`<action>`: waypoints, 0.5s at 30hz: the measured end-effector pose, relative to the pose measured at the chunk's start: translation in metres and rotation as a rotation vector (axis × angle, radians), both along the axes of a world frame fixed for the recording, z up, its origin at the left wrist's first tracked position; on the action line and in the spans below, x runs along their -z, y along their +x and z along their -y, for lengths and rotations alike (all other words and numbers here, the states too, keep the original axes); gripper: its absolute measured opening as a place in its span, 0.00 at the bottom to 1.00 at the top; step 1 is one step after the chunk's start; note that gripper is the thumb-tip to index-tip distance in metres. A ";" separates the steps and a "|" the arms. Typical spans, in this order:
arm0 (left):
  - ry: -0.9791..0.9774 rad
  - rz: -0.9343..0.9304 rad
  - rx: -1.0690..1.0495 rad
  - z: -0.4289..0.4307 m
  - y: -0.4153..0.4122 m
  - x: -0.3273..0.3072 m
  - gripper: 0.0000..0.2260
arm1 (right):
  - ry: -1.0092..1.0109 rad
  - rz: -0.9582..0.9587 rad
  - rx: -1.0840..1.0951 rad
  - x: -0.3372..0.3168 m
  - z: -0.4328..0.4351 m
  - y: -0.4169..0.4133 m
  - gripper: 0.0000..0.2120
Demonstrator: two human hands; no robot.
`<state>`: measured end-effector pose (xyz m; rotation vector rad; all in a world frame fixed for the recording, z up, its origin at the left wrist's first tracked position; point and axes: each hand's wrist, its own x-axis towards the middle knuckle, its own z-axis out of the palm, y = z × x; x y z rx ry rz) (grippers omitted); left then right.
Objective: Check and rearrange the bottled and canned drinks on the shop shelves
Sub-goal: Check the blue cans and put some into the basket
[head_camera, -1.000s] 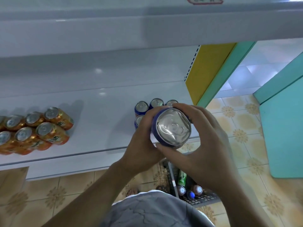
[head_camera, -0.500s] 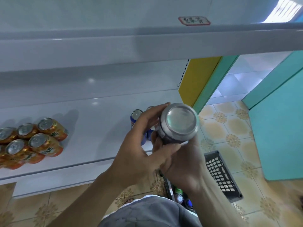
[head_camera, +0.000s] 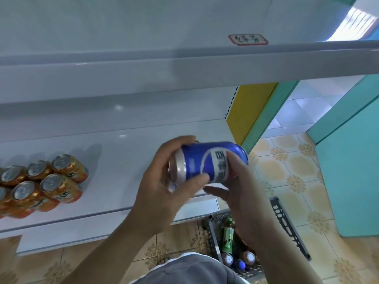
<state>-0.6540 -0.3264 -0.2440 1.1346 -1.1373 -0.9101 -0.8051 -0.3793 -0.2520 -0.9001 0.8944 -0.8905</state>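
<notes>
1. Blue can [head_camera: 207, 162] lies on its side, held between both hands in front of the right end of the lower shelf [head_camera: 123, 160]. Its silver end points left, and a white band of print wraps its blue body.
2. Left hand [head_camera: 164, 185] grips the silver end: the fingers curl over the top of the can, and the thumb [head_camera: 198, 179] lies across the blue side from below.
3. Right hand [head_camera: 242, 193] holds the other half, with one finger [head_camera: 235, 160] pressed on the printed band near the can's right end and the rest of the hand under the can.
4. Orange cans [head_camera: 47, 181] stand bunched together at the left of the same white shelf, well apart from the blue can, with their silver tops facing up.
5. Above this is a second white shelf, the upper shelf [head_camera: 184, 64], and a red-bordered label [head_camera: 248, 39] with handwriting is stuck near its front edge.
6. Below the hands a dark basket [head_camera: 287, 222] sits on the patterned tile floor [head_camera: 291, 167]. A green-labelled bottle [head_camera: 227, 236] lies in it, with a few bottle caps showing beside it.
7. A yellow panel [head_camera: 250, 111] closes the shelf's right end, and a teal wall [head_camera: 348, 160] stands further right.
</notes>
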 end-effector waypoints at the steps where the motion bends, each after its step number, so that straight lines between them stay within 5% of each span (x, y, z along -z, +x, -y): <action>1: 0.067 -0.116 -0.025 0.001 -0.001 -0.002 0.20 | -0.102 -0.061 -0.020 -0.001 0.000 -0.003 0.29; 5: 0.366 -0.402 -0.057 0.005 0.001 0.000 0.29 | -0.415 -0.145 -0.127 -0.008 0.004 -0.012 0.31; 11: 0.285 -0.321 0.011 0.003 0.004 0.005 0.25 | -0.288 -0.175 -0.010 -0.002 0.004 -0.002 0.21; 15: 0.350 -0.357 -0.018 0.004 0.007 0.002 0.21 | -0.383 -0.223 -0.154 -0.001 0.001 -0.007 0.31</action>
